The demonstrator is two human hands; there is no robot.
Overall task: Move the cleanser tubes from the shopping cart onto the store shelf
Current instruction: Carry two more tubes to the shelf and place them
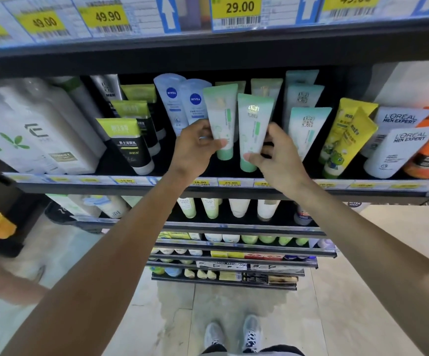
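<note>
Two pale green cleanser tubes stand cap-down at the middle of the store shelf [223, 187]. My left hand [195, 150] grips the left tube [221, 116] near its lower end, thumb across the front. My right hand [280, 155] pinches the right tube [254, 124] near its green cap. Both tubes are upright, in front of a row of similar green tubes. The shopping cart is not in view.
Blue Nivea tubes [180, 101] stand just left of my hands, black-and-lime men's tubes [128, 142] further left. A teal tube [307, 129], yellow tubes [346, 140] and white L'Oreal tubes [398, 150] fill the right. Lower shelves [234, 227] and my shoes [234, 335] are below.
</note>
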